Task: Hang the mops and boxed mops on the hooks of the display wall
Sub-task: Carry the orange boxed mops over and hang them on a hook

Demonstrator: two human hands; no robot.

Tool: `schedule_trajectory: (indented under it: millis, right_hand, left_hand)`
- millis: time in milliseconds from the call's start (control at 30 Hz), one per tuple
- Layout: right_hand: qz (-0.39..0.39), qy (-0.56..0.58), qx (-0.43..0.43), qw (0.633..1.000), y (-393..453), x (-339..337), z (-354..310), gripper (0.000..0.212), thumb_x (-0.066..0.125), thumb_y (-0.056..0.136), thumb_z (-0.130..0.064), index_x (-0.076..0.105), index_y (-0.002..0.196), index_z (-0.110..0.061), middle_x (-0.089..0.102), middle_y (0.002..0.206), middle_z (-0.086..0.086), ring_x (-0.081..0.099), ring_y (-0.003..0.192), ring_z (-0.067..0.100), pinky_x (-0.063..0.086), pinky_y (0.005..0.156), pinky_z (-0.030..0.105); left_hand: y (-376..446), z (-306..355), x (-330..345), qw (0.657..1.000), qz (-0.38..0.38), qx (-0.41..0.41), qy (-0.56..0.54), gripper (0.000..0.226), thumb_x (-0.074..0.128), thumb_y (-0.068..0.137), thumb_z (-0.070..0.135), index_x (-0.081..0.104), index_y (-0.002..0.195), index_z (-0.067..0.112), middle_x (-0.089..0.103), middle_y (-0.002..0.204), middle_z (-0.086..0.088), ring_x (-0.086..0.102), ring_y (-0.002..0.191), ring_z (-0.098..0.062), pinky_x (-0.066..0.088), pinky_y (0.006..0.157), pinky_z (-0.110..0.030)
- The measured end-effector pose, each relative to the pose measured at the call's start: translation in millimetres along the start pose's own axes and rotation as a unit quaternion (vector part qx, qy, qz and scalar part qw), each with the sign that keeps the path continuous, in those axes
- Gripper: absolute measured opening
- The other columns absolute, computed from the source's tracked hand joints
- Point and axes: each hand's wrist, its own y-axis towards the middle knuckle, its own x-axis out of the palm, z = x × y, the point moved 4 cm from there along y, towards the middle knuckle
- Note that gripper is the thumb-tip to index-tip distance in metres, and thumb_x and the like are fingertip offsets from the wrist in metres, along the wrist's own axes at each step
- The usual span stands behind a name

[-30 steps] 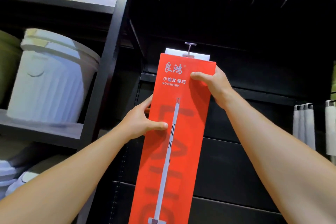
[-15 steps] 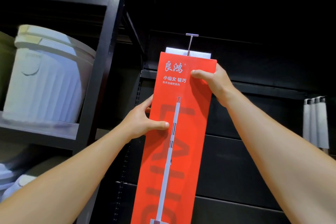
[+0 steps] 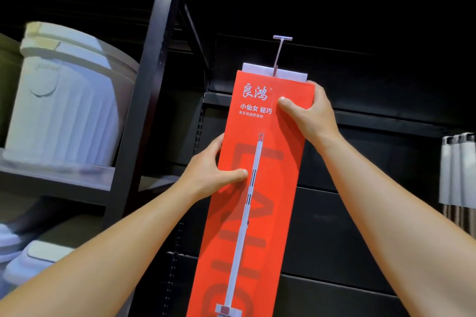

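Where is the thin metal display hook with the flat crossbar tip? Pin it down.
Head view, upper centre: the thin metal display hook juts out of the dark wall above the tall red mop box, its lower end at the box's white top tab.

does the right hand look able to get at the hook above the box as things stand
Probably yes, once it lets go. The right hand grips the red box near its top right corner, just below the hook, and nothing shows between them. The left hand also holds the box.

The box (image 3: 260, 188) pretty much fills the middle, with the hook (image 3: 279, 55) poking out at 12 o'clock right over its top edge. At 9 o'clock the shelf post (image 3: 144, 100) and buckets (image 3: 67, 100) crowd in close, and at 3 o'clock hanging mops (image 3: 457, 170) sit well apart, with bare dark wall (image 3: 360, 213) between.
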Motion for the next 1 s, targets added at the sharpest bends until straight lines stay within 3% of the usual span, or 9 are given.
schedule_trajectory:
  millis: [167, 300, 467, 633, 733, 833, 933, 1000]
  right_hand:
    - [0.037, 0.007, -0.004, 0.999, -17, 1, 4, 0.071, 0.072, 0.083, -0.053, 0.041, 0.143, -0.031, 0.058, 0.108, -0.023, 0.06, 0.102, 0.001, 0.052, 0.089, 0.029]
    - [0.017, 0.037, 0.0, 0.999, -36, 8, 14, 0.081, 0.076, 0.081, -0.05, 0.033, 0.148, -0.036, 0.06, 0.121, -0.021, 0.061, 0.111, 0.002, 0.051, 0.089, 0.027]
    - [0.017, 0.061, 0.041, 0.997, -62, 13, 43, 0.072, 0.075, 0.081, -0.052, 0.043, 0.143, -0.033, 0.063, 0.117, -0.022, 0.063, 0.105, -0.004, 0.053, 0.09, 0.027]
    - [0.033, 0.05, 0.046, 0.997, -63, 13, 49, 0.057, 0.069, 0.084, -0.057, 0.051, 0.133, -0.034, 0.063, 0.099, -0.031, 0.061, 0.087, -0.02, 0.049, 0.077, 0.018]
    - [0.039, 0.054, 0.038, 0.997, -63, 16, 47, 0.063, 0.068, 0.088, -0.054, 0.044, 0.141, -0.031, 0.064, 0.112, -0.023, 0.063, 0.099, -0.009, 0.054, 0.092, 0.03]
    - [0.042, 0.06, 0.019, 0.997, -68, 19, 45, 0.077, 0.067, 0.09, -0.053, 0.027, 0.151, -0.032, 0.054, 0.139, -0.008, 0.06, 0.12, 0.009, 0.051, 0.102, 0.039]
    - [0.027, 0.065, 0.013, 0.997, -71, 17, 43, 0.072, 0.065, 0.091, -0.055, 0.028, 0.15, -0.035, 0.058, 0.132, -0.014, 0.061, 0.115, 0.004, 0.053, 0.099, 0.037]
    - [0.023, 0.07, 0.018, 0.997, -74, 16, 45, 0.073, 0.065, 0.09, -0.055, 0.029, 0.15, -0.035, 0.058, 0.129, -0.019, 0.061, 0.113, -0.001, 0.053, 0.096, 0.028]
  left_hand:
    - [-4, -2, 8, 1.0, 0.001, -0.018, -0.01, 0.093, 0.073, 0.064, 0.064, 0.022, 0.142, 0.059, 0.06, 0.102, 0.039, 0.054, 0.088, 0.026, 0.041, 0.068, -0.009]
    - [-11, -8, 18, 0.999, 0.017, -0.026, -0.033, 0.089, 0.07, 0.067, 0.064, 0.022, 0.142, 0.06, 0.06, 0.104, 0.04, 0.056, 0.09, 0.023, 0.044, 0.074, -0.014]
    - [-16, -11, 32, 0.997, 0.047, -0.023, -0.061, 0.08, 0.068, 0.073, 0.056, 0.027, 0.142, 0.059, 0.061, 0.108, 0.038, 0.055, 0.098, 0.021, 0.042, 0.079, -0.013]
    - [-19, -11, 38, 0.996, 0.05, -0.021, -0.065, 0.075, 0.07, 0.073, 0.056, 0.032, 0.138, 0.059, 0.063, 0.105, 0.04, 0.056, 0.094, 0.023, 0.042, 0.078, -0.013]
    - [-17, -11, 40, 0.996, 0.057, -0.016, -0.068, 0.074, 0.07, 0.078, 0.054, 0.033, 0.142, 0.053, 0.063, 0.114, 0.031, 0.058, 0.101, 0.016, 0.047, 0.089, -0.022]
    - [-19, -12, 43, 0.994, 0.081, -0.007, -0.073, 0.09, 0.071, 0.082, 0.046, 0.015, 0.152, 0.049, 0.057, 0.127, 0.031, 0.057, 0.111, 0.01, 0.044, 0.092, -0.018]
    - [-22, -10, 43, 0.995, 0.078, 0.005, -0.059, 0.091, 0.07, 0.084, 0.043, 0.009, 0.15, 0.054, 0.052, 0.115, 0.046, 0.052, 0.104, 0.023, 0.038, 0.084, -0.008]
    - [-24, -9, 44, 0.995, 0.076, 0.004, -0.06, 0.09, 0.069, 0.085, 0.044, 0.009, 0.151, 0.052, 0.054, 0.121, 0.04, 0.054, 0.108, 0.016, 0.04, 0.088, -0.012]
